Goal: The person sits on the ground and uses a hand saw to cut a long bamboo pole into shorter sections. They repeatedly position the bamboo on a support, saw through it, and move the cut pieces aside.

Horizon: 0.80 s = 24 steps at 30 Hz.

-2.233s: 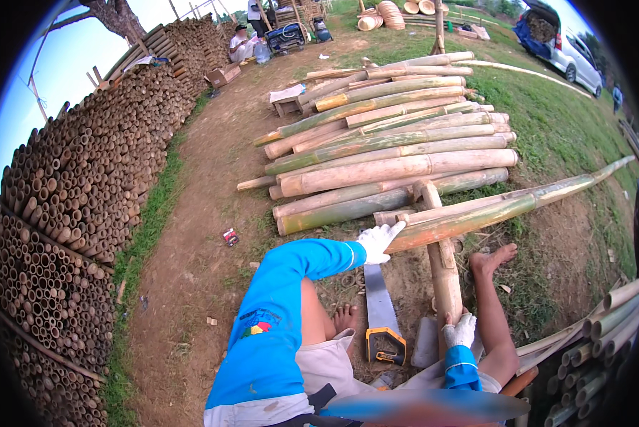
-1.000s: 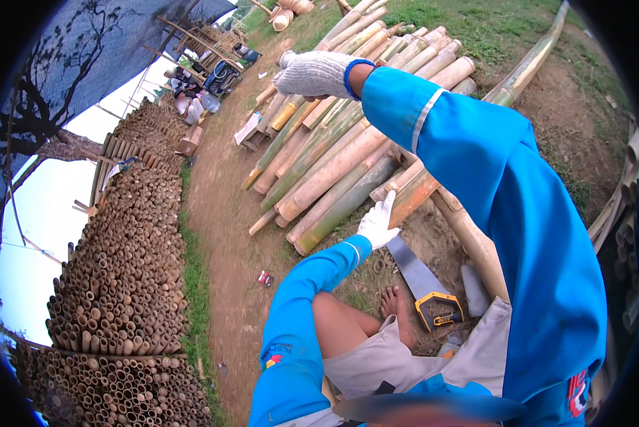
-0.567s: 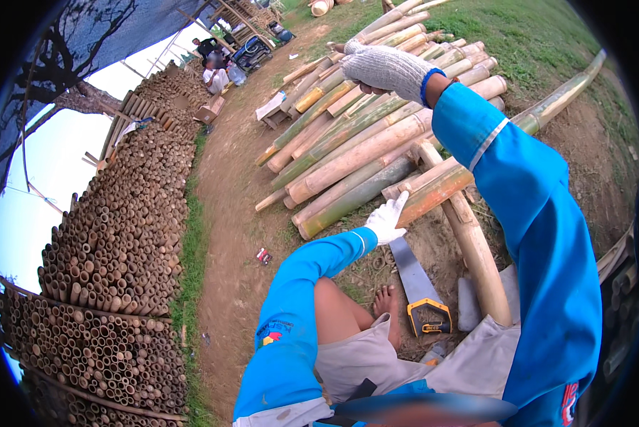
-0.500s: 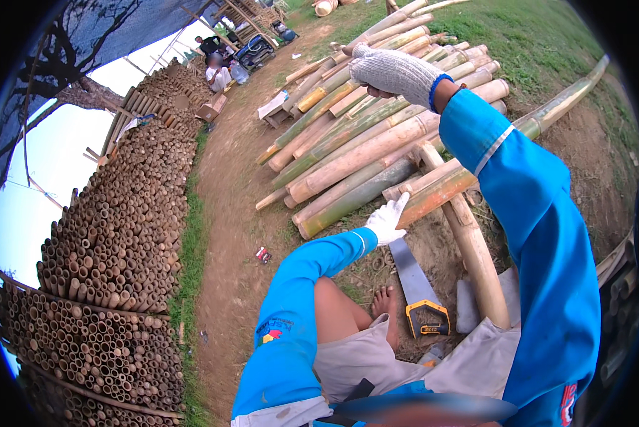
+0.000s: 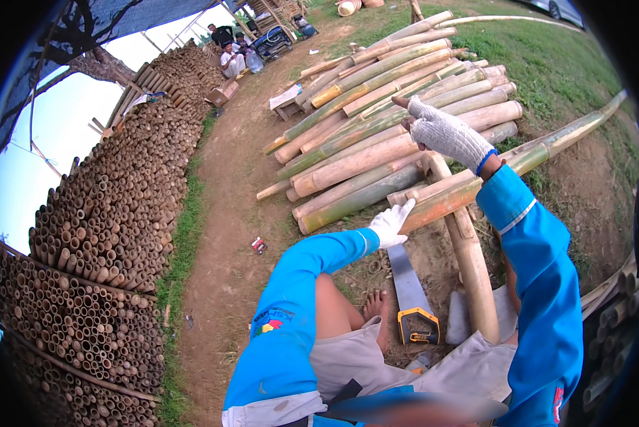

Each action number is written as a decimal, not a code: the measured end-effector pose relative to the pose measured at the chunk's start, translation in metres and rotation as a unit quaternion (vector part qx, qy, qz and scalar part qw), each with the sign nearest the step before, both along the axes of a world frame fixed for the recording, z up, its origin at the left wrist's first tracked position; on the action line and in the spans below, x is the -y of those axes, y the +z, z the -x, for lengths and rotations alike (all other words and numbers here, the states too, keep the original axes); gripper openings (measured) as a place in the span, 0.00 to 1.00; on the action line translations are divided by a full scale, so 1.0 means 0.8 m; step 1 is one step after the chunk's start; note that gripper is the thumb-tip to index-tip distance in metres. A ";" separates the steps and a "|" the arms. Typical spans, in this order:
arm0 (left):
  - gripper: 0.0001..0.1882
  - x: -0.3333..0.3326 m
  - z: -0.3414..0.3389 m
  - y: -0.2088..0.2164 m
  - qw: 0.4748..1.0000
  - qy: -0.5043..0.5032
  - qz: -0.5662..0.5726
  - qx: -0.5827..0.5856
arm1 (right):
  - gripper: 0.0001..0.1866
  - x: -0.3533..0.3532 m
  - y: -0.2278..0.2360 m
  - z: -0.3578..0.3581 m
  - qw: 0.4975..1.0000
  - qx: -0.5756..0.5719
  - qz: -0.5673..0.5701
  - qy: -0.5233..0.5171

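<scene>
A long split-looking bamboo pole lies across a thick bamboo support and runs off to the far right. My left hand, in a white glove, grips the pole's near end with the forefinger along it. Above the pole I hold up my right hand, in a grey knit glove that leaves the fingertips bare. Nothing is in it; a finger and the thumb stick out to the left. A handsaw with a yellow and black handle rests between my legs, its blade tip below my left hand.
Cut bamboo poles lie in a heap ahead. A tall stack of bamboo pieces lines the left side. People sit at the far left near a cardboard box. A pale block lies beside the saw.
My right hand has moved right and lower, turning so a finger and thumb show at its left. My left hand stays at the pole's end. The view has shifted slightly.
</scene>
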<state>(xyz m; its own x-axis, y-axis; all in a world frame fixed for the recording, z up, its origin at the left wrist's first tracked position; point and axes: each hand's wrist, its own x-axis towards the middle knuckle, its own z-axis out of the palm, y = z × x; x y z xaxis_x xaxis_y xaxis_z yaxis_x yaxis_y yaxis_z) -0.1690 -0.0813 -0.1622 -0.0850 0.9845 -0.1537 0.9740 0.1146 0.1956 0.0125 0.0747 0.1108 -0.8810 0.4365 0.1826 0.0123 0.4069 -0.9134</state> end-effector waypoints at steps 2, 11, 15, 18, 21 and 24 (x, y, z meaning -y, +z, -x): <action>0.58 -0.004 0.004 -0.010 1.000 -0.012 -0.023 -0.002 | 0.34 0.043 -0.023 -0.023 0.889 -0.058 -0.438 -0.121; 0.62 -0.002 0.005 -0.014 1.000 -0.005 -0.027 -0.010 | 0.39 0.083 0.006 -0.012 0.868 -0.184 -0.442 -0.133; 0.63 -0.002 -0.005 0.001 1.000 -0.011 -0.011 -0.011 | 0.24 0.011 0.069 0.025 0.930 -0.131 -0.336 -0.073; 0.64 -0.004 -0.006 -0.001 1.000 -0.020 -0.022 -0.011 | 0.22 -0.023 0.116 0.069 0.979 -0.045 -0.190 -0.061; 0.66 -0.005 -0.001 -0.008 0.999 -0.021 -0.036 -0.023 | 0.12 -0.030 0.146 0.097 0.969 -0.012 -0.236 -0.071; 0.66 -0.005 0.002 -0.013 0.998 -0.026 -0.047 -0.026 | 0.15 -0.023 0.146 0.092 0.969 -0.035 -0.239 -0.057</action>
<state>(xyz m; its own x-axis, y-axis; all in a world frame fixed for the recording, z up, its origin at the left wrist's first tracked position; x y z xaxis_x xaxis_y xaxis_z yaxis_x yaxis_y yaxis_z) -0.1704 -0.0773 -0.1725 -0.0380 0.9976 -0.0575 0.9873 0.0464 0.1522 -0.0613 0.0930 0.2279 -0.8104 0.3813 0.4448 0.0270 0.7827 -0.6218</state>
